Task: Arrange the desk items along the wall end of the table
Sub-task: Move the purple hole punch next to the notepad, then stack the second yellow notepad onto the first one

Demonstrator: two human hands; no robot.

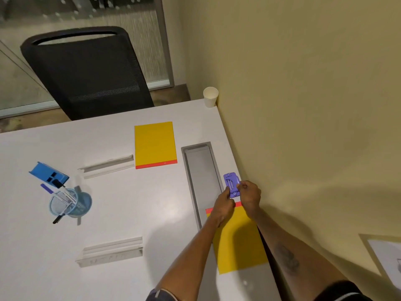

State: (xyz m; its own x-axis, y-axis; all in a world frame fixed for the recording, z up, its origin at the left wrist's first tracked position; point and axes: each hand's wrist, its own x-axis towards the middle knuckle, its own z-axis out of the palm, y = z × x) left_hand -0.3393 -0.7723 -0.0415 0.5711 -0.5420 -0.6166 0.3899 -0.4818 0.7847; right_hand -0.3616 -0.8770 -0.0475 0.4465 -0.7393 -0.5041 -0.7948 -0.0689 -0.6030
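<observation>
Your left hand [223, 202] and right hand [249, 195] both have their fingers pinching the purple stapler [231, 184], which sits between them at the wall edge of the desk [152, 213]. Set it down square to the wall, just beyond the yellow pad [238, 242] under your wrists. No writing is readable.

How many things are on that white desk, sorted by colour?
Yellow notepads with red edge: 2
Blue: 2, plastic organiser box, mesh pen cup
Purple flat plastic case, held in both hands: 1
Pale grey rails: 2
White paper cup: 1
Total: 8
</observation>
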